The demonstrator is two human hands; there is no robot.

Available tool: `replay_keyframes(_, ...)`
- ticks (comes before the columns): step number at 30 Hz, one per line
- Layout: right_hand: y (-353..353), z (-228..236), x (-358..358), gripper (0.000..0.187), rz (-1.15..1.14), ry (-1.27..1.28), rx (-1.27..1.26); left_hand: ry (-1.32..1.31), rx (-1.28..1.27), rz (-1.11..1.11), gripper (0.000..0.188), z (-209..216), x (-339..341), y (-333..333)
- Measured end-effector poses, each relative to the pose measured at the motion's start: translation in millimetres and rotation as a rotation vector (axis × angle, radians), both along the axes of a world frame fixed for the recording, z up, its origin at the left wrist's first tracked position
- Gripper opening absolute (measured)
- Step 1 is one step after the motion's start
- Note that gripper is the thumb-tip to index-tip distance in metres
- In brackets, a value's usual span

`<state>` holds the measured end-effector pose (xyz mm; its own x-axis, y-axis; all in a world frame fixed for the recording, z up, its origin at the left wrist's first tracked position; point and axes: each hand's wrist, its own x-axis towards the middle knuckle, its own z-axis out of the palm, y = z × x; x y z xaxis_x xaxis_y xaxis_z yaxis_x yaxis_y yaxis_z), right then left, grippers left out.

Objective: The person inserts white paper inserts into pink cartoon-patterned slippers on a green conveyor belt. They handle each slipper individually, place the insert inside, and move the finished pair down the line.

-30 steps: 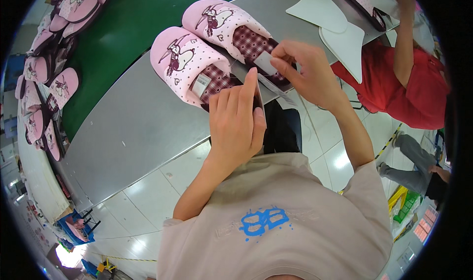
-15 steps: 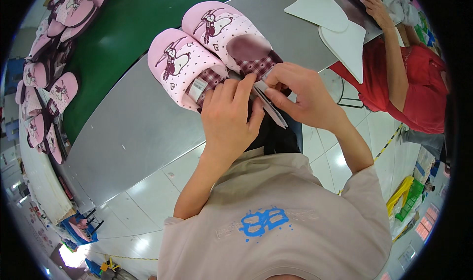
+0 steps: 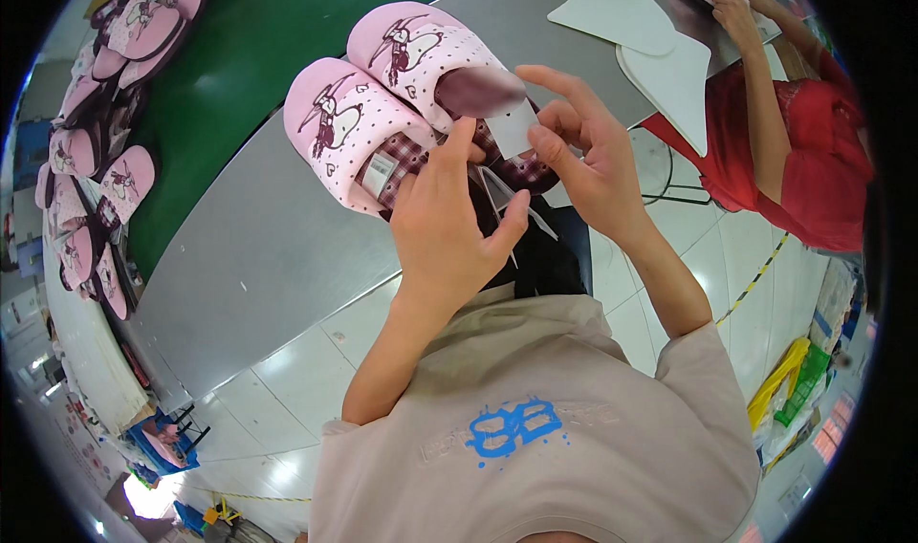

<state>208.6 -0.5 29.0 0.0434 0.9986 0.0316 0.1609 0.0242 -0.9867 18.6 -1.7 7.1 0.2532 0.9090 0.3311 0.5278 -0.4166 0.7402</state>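
Observation:
Two pink slippers lie side by side at the table's near edge: the left slipper [image 3: 335, 127] and the right slipper [image 3: 409, 54], each with a dog print, dotted uppers and plaid insoles. My left hand [image 3: 448, 218] rests at their heel ends, its thumb spread away from the bent fingers. Thin white tags [image 3: 499, 199] hang beside that thumb. Over the right slipper's insole, my right hand [image 3: 595, 165] pinches a small white card [image 3: 512, 130] at its edge, index finger raised. A blurred dark oval covers part of the right slipper's opening.
White curved sheets [image 3: 660, 65] lie on the grey metal table [image 3: 249, 228] at the right. Beyond it runs a green surface [image 3: 258, 36]. More pink slippers [image 3: 129, 175] are piled at the far left. A co-worker in red [image 3: 794, 161] handles a slipper at the upper right.
My right hand has moved up and its fingers have opened out, with a white card now showing flat over the insole. My left thumb has spread from the tags.

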Motion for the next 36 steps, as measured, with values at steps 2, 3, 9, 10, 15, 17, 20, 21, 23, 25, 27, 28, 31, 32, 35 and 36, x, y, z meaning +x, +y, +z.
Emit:
replay_keyframes(2,3,-3,4,0.032,0.05,-0.009,-0.032,0.007,-0.007,-0.021,0.072,-4,-4,0)
replay_keyframes(3,3,-3,5,0.034,0.077,-0.013,-0.048,0.012,-0.005,-0.035,0.071,-3,-6,0)
replay_keyframes(9,-2,0,6,0.033,0.13,-0.224,0.083,-0.049,0.001,-0.138,0.065,-8,-18,2)
replay_keyframes(10,-3,-5,7,0.033,0.108,-0.332,0.168,-0.066,-0.003,-0.158,0.065,-8,-20,2)
replay_keyframes(15,-7,-12,3,0.033,0.015,-0.525,0.39,-0.058,0.037,-0.202,0.066,-6,-27,1)
replay_keyframes(17,-10,-13,6,0.029,0.024,-0.583,0.486,-0.04,0.081,-0.164,0.068,-13,-24,-1)
replay_keyframes(20,-17,-17,7,0.026,0.073,-0.614,0.523,-0.036,0.087,-0.127,0.068,-11,-20,-3)
replay_keyframes(21,-19,-18,7,0.026,0.097,-0.615,0.516,-0.048,0.083,-0.117,0.068,-12,-20,-3)
replay_keyframes(23,-22,-20,7,0.027,0.105,-0.65,0.559,-0.07,0.076,-0.098,0.069,-15,-19,-2)
replay_keyframes(25,-27,-21,6,0.027,0.081,-0.676,0.553,-0.076,0.06,-0.101,0.069,-15,-18,-2)
replay_keyframes(27,-36,-17,4,0.026,0.021,-0.702,0.504,-0.06,0.061,-0.125,0.07,-13,-18,0)
replay_keyframes(28,-40,-18,0,0.025,0.009,-0.665,0.493,-0.039,0.066,-0.146,0.07,-11,-21,-2)
replay_keyframes(31,-50,-24,-5,0.022,-0.008,-0.61,0.457,-0.001,0.108,-0.169,0.071,-10,-22,-1)
replay_keyframes(32,-53,-24,-9,0.021,-0.003,-0.596,0.437,0.003,0.109,-0.173,0.071,-10,-23,-1)
replay_keyframes(35,-55,-24,-15,0.018,0.02,-0.675,0.459,0.01,0.128,-0.179,0.072,-9,-22,0)
replay_keyframes(36,-55,-22,-17,0.019,0.033,-0.729,0.478,0.013,0.137,-0.178,0.072,-9,-22,0)
